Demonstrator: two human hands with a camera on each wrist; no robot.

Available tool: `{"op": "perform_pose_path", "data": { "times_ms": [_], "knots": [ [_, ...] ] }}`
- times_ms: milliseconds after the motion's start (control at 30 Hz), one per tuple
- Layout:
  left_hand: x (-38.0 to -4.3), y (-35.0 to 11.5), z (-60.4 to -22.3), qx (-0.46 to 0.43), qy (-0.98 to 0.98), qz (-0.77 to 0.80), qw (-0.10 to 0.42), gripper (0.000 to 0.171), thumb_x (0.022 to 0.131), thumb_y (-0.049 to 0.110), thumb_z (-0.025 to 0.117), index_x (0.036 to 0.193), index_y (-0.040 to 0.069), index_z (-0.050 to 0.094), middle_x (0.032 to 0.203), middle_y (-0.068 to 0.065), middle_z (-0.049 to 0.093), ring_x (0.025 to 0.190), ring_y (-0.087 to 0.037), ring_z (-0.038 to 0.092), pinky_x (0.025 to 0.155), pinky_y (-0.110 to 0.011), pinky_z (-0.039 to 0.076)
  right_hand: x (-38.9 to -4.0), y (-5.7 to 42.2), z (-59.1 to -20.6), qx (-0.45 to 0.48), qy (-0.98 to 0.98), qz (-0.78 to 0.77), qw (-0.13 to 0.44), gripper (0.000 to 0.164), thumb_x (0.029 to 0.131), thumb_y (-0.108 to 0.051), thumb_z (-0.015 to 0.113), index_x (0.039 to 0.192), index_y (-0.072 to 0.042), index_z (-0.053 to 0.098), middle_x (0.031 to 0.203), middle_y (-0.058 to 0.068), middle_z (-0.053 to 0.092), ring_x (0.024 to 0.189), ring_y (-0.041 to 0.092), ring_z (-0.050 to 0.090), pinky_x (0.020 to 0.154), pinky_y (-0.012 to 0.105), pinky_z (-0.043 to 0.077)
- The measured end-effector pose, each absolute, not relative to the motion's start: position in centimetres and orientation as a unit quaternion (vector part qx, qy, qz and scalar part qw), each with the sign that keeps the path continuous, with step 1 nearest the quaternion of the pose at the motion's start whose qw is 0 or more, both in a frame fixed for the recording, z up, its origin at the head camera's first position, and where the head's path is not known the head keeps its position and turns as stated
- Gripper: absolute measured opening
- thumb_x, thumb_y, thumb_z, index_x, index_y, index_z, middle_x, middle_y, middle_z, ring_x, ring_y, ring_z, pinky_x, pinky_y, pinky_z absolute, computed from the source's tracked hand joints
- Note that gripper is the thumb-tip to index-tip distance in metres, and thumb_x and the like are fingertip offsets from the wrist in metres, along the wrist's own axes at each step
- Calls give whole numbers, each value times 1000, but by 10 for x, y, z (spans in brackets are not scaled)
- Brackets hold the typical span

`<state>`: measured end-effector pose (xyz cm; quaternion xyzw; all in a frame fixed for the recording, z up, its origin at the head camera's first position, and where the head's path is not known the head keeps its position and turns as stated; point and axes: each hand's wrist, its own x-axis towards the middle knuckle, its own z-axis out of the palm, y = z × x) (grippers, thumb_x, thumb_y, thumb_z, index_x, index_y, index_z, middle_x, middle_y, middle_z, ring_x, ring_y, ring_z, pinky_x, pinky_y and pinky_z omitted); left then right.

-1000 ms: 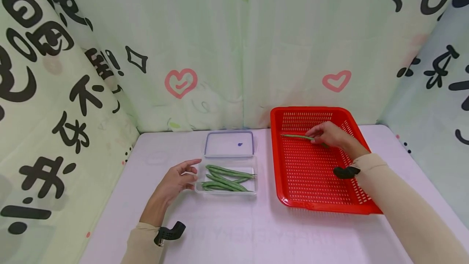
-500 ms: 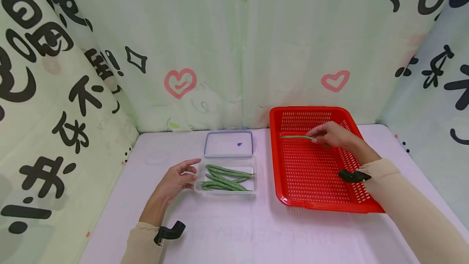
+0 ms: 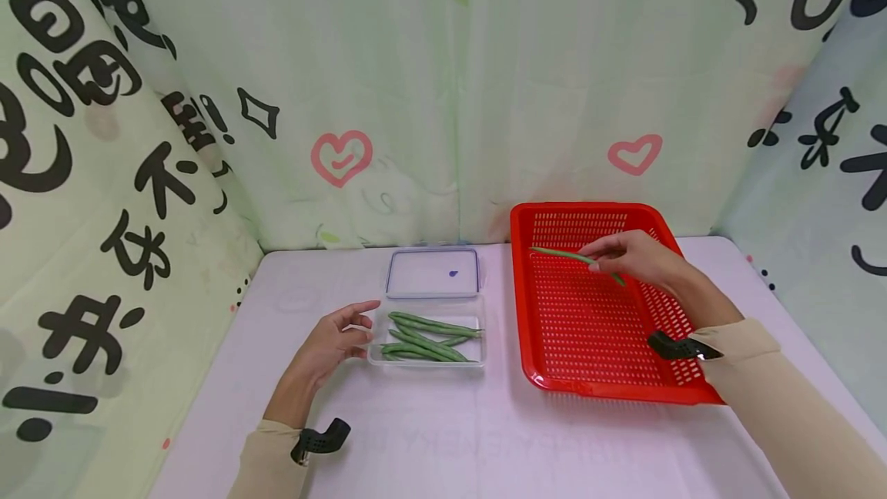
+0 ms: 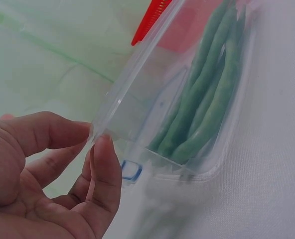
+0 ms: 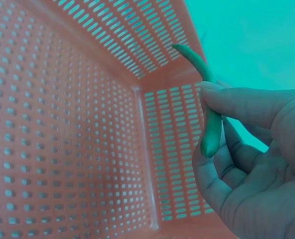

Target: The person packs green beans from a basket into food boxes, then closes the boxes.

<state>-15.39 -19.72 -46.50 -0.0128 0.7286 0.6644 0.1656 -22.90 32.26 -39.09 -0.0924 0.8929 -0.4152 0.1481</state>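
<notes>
My right hand [image 3: 632, 259] pinches one green bean [image 3: 563, 254] between thumb and fingers, above the red plastic basket [image 3: 523, 314]. In the right wrist view the thumb lies across the middle of that green bean [image 5: 212, 127], and both ends stick out. At the left, my left hand [image 3: 337, 341] pinches the rim of a clear plastic container [image 3: 481, 306] at its left side; the left wrist view has the fingertips meeting at the container's edge [image 4: 112, 107]. Several green beans [image 3: 430, 341] lie inside the container.
Behind the container its hinged lid [image 3: 433, 274] lies open, edged in blue. The table [image 3: 443, 437] has a pale cloth. A printed curtain [image 3: 416, 60] closes off the back and sides. The basket's raised rim stands right of the container.
My right hand has lifted slightly and the wrist has swung right; the green bean in it tilts more, its left end higher. My left hand and the container have stayed put.
</notes>
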Motion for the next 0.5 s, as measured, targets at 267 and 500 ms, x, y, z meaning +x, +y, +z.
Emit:
{"op": "perform_pose_path", "data": {
  "times_ms": [267, 500],
  "knots": [
    [-153, -197, -464, -12, 727, 666, 168, 60, 90, -6, 63, 147, 9, 54, 109, -7, 52, 85, -16, 57, 69, -29, 57, -221, 324, -385, -85, 882, -440, 144, 41, 95, -21, 72, 133, -8, 66, 123, 18, 67, 105, 36, 61, 81, 35, 58],
    [-154, -198, -463, -13, 727, 666, 168, 60, 90, -7, 62, 148, 7, 52, 108, -7, 52, 84, -15, 57, 69, -29, 57, -211, 321, -377, -85, 872, -462, 139, 41, 94, -22, 73, 131, -6, 67, 118, 17, 68, 98, 24, 65, 83, 37, 57]
  ]
}}
